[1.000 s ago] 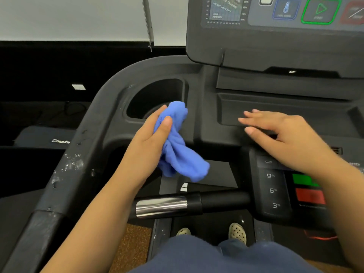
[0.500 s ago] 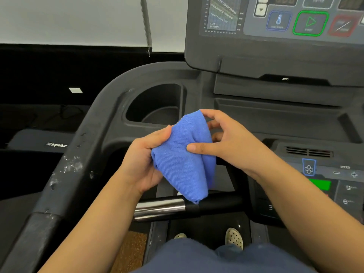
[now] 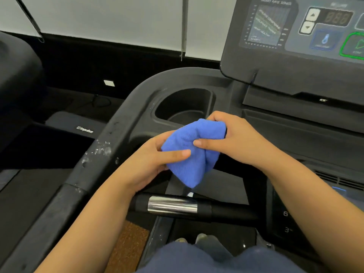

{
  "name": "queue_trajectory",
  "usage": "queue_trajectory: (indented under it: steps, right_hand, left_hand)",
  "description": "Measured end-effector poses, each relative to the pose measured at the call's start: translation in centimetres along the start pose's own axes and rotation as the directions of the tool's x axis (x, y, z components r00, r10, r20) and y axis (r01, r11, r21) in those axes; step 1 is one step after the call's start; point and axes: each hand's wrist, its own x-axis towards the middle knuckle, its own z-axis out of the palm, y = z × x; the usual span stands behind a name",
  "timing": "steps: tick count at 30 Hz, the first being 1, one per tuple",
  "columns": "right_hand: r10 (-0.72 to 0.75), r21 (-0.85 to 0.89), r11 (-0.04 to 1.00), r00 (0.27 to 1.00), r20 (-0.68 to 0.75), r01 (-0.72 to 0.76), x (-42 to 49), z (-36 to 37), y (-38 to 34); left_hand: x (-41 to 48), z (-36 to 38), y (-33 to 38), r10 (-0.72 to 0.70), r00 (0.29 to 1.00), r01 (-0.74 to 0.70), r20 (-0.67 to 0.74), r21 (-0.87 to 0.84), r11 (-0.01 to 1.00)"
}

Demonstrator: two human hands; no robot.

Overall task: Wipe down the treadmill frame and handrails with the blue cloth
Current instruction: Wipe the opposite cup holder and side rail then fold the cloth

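Room: gym floor by a white wall (image 3: 108, 20) with a black lower band; a neighbouring machine (image 3: 84, 130) marked "Impulse" stands on the left.
Nearest: dark blue trousers (image 3: 197, 259), shoe tips (image 3: 201, 238) and, just left, a brown mat (image 3: 128, 243).
Bar: a black crossbar (image 3: 226, 211) with a chrome sleeve (image 3: 172, 206) runs below the hands.
Keypad: number keys (image 3: 285, 219) on the right, partly hidden by the right forearm.
Cloth: the blue cloth (image 3: 195, 156) is bunched in the air above the crossbar, between both hands.
Left: the left hand (image 3: 153, 164) curls under the cloth, thumb across its front.
Right: the right hand (image 3: 236, 138) curls over the cloth's top, thumb pinching its front.
Rail: the left handrail (image 3: 92, 160) curves past on the left, with white smears (image 3: 100, 148).
Holder: the cup holder (image 3: 183, 107) lies just beyond the cloth, which hides part of its near rim.
Far: the console (image 3: 295, 36) at far right; a thin cord (image 3: 183, 26) hangs before the wall.
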Motion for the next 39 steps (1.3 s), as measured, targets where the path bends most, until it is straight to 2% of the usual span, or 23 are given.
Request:
queue_trajectory:
  steps: [4, 6, 8, 10, 13, 14, 17, 20, 24, 27, 30, 32, 34, 35, 36, 37, 39]
  right_hand:
    - [0.048, 0.14, 0.989, 0.996, 0.072, -0.057, 0.6, 0.0, 0.2]
    - [0.016, 0.072, 0.997, 1.0, 0.008, -0.017, 0.7, 0.3, 0.3]
    - [-0.091, -0.033, 0.996, 0.993, -0.074, 0.089, 0.4, 0.9, 0.2]
    - [-0.188, -0.096, 0.978, 0.982, -0.021, 0.185, -0.2, 1.6, -0.2]
    - [-0.111, -0.151, 0.977, 0.966, 0.234, 0.149, -0.7, 2.3, -0.8]
    - [-0.086, -0.166, 0.977, 0.958, 0.273, 0.135, -0.5, 2.5, -0.7]
    - [-0.097, -0.138, 0.98, 0.951, 0.295, 0.143, 0.9, 2.9, -0.3]
    - [-0.139, -0.058, 0.985, 0.944, 0.299, 0.164, 2.6, 1.6, -0.1]
    - [-0.094, 0.085, 0.994, 0.955, 0.282, 0.073, 4.2, -1.5, -0.8]
    - [-0.069, 0.162, 0.986, 0.981, 0.179, 0.039, 5.3, -2.7, -0.8]
    - [-0.07, 0.074, 0.995, 0.997, 0.011, 0.069, 7.1, -3.6, -0.4]
    - [-0.057, 0.071, 0.996, 0.998, 0.001, 0.057, 8.7, -4.1, -0.3]
    - [-0.155, -0.057, 0.986, 0.988, 0.015, 0.156, 10.4, -4.1, 0.1]
    - [-0.27, -0.204, 0.94, 0.962, 0.041, 0.272, 11.4, -4.0, 0.4]
    - [-0.41, -0.369, 0.83, 0.906, 0.102, 0.417, 12.6, -3.8, 0.7]
    - [-0.543, -0.504, 0.651, 0.812, 0.213, 0.568, 13.9, -3.5, 1.0]
    - [-0.672, -0.581, 0.265, 0.579, 0.461, 0.77, 16.5, -2.7, 1.7]
  left_hand:
    - [-0.2, 0.6, -0.8, 0.016, 0.977, -0.011, -0.212, 0.026, 1.0]
    - [-0.3, 1.3, -1.0, 0.008, 0.951, -0.004, -0.309, 0.014, 1.0]
    - [-0.3, 2.0, -1.1, -0.009, 0.914, 0.009, -0.405, -0.001, 1.0]
    - [-0.2, 2.8, -0.9, -0.024, 0.886, 0.009, -0.463, -0.034, 0.999]
    - [0.0, 3.9, 0.0, -0.018, 0.873, -0.032, -0.488, -0.093, 0.995]
    - [0.1, 4.3, 0.5, -0.014, 0.884, -0.047, -0.468, -0.118, 0.992]
    - [0.4, 4.8, 1.4, 0.022, 0.909, -0.079, -0.416, -0.121, 0.99]
    - [0.8, 4.1, 1.7, 0.04, 0.891, -0.09, -0.453, -0.089, 0.992]
    - [1.0, 2.7, 0.3, 0.088, 0.884, 0.001, -0.459, 0.191, 0.982]
    - [0.0, 1.4, -2.2, 0.07, 0.934, 0.13, -0.351, 0.516, 0.847]
    - [-1.2, 0.7, -3.7, -0.063, 0.958, 0.263, -0.279, 0.773, 0.577]
    - [-1.8, 0.2, -4.1, -0.084, 0.959, 0.282, -0.272, 0.865, 0.415]
    - [-2.4, -0.5, -4.8, -0.112, 0.955, 0.296, -0.274, 0.882, 0.366]
    - [-2.8, -0.9, -5.3, -0.135, 0.953, 0.303, -0.272, 0.881, 0.364]
    - [-3.1, -1.2, -6.0, -0.14, 0.954, 0.298, -0.265, 0.889, 0.348]
    - [-3.4, -1.4, -6.6, -0.108, 0.961, 0.276, -0.255, 0.908, 0.314]
    - [-3.5, -1.9, -7.9, -0.02, 0.969, 0.241, -0.245, 0.933, 0.266]
